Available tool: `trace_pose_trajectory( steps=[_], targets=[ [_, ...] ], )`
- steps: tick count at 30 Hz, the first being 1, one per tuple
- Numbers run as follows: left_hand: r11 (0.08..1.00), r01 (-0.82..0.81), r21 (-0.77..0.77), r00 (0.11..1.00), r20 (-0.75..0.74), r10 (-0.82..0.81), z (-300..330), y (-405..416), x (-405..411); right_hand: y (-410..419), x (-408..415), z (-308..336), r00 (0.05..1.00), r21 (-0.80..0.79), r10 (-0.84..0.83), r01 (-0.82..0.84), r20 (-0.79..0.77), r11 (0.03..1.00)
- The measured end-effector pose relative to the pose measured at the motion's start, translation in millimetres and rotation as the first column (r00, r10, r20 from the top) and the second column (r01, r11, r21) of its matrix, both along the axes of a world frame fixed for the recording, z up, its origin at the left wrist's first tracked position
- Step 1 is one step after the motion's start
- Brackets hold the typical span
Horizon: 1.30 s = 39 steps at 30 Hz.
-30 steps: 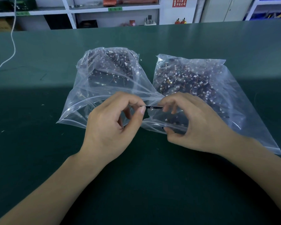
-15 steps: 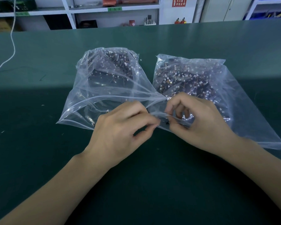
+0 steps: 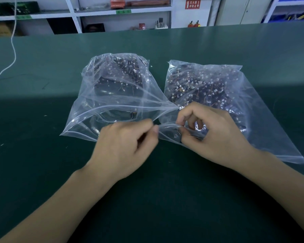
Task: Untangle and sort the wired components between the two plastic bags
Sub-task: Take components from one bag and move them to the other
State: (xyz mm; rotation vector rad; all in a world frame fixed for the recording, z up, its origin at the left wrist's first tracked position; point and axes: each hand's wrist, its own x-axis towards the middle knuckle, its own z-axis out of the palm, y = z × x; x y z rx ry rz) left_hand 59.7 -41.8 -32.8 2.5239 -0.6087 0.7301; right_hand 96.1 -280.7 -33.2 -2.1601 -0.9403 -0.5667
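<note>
From the head view, 2 clear zip bags of wired components, left bag [image 3: 112,95] and right bag [image 3: 218,95], lie side by side mid-table, mouths nearest the person, with bare green table [image 3: 42,155] all around. The left hand [image 3: 125,146], blurred, has its fingers curled with the tips at the right bag's mouth edge, though whether it holds anything I cannot tell. The right hand [image 3: 212,134] pinches that same edge.

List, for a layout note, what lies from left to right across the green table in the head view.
White cable → left plastic bag → left hand → right hand → right plastic bag.
</note>
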Motion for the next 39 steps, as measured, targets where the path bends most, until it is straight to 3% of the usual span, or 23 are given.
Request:
trace_pose_trajectory(
  steps=[4,6,16,23,32,39],
  targets=[
    [0.934,-0.304,0.190,0.943,-0.078,0.323,-1,25,11,0,0,-2,1.000,-0.013,-0.004,0.004,-0.006,1.000],
    [0.895,-0.380,0.231,0.898,-0.140,0.418,-2,35,17,-1,0,-1,1.000,-0.011,-0.004,0.004,-0.010,1.000],
    [0.761,-0.457,0.461,0.753,-0.255,0.607,7,53,17,0,0,-2,0.999,-0.035,-0.018,0.016,-0.044,0.999],
    [0.810,-0.431,0.399,0.786,-0.275,0.554,8,50,15,0,0,-3,0.999,-0.039,-0.006,0.005,-0.040,0.999],
    [0.898,-0.360,0.253,0.904,-0.142,0.402,3,48,17,0,-1,-2,0.998,-0.038,-0.010,0.007,-0.066,0.999],
    [0.998,-0.064,-0.009,0.997,0.035,0.064,5,23,8,1,-5,-3,0.997,-0.067,0.024,-0.029,-0.074,0.997]
  ],
)
